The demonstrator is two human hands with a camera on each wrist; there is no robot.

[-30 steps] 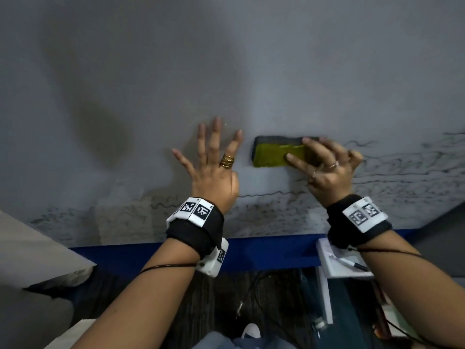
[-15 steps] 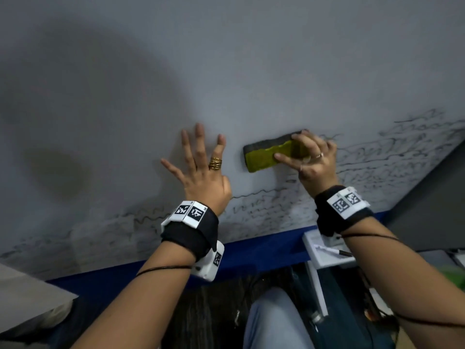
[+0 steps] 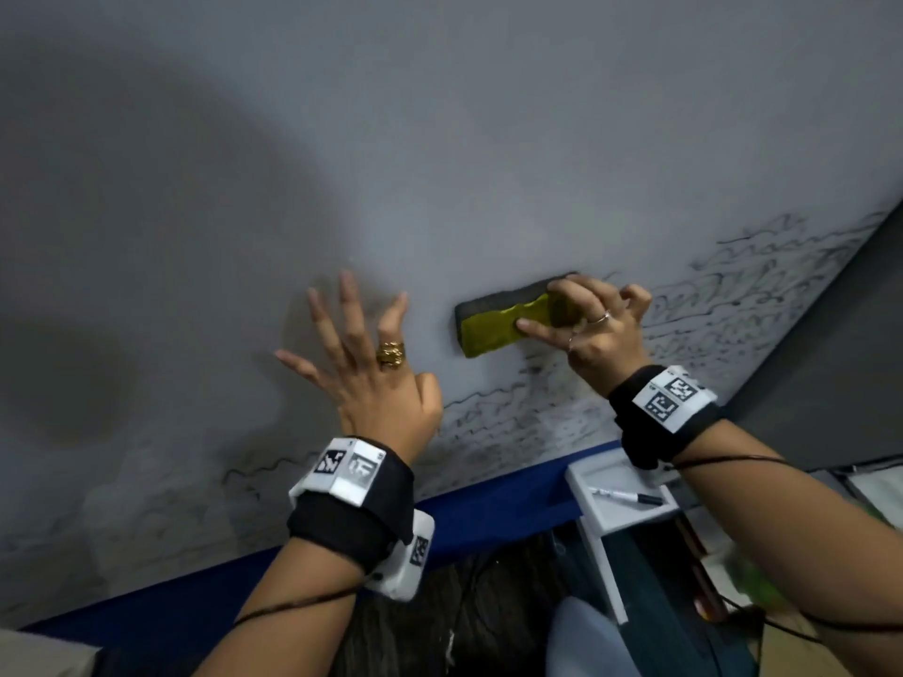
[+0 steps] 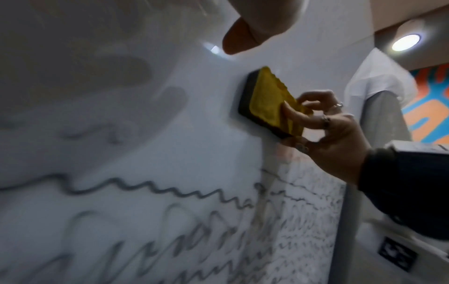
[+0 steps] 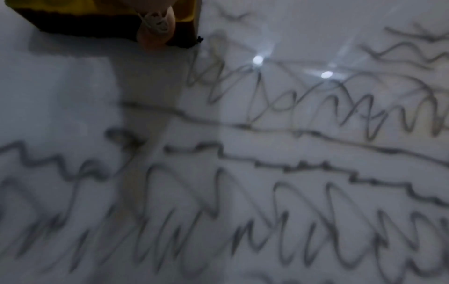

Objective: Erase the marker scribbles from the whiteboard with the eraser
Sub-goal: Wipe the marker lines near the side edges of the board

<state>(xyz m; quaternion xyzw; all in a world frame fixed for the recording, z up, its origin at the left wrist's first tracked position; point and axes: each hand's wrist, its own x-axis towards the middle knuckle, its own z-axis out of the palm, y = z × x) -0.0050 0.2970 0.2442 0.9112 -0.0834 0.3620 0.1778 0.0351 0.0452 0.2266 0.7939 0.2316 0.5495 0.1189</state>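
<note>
Two hands on the whiteboard point(image 3: 440, 139), right hand point(image 3: 598, 329) grasping the yellow eraser point(image 3: 493, 324) flat against it, left hand point(image 3: 371, 373) spread, apparently touching, black scribbles point(image 3: 537, 412) below and right.

Items off the board: tray, pen, lamp, mural.
White tray point(image 3: 616, 481) as landmark; black-capped marker pen point(image 3: 626, 496) lies in it; round ceiling lamp point(image 4: 406, 42) and orange-blue mural point(image 4: 428, 107) elsewhere.
</note>
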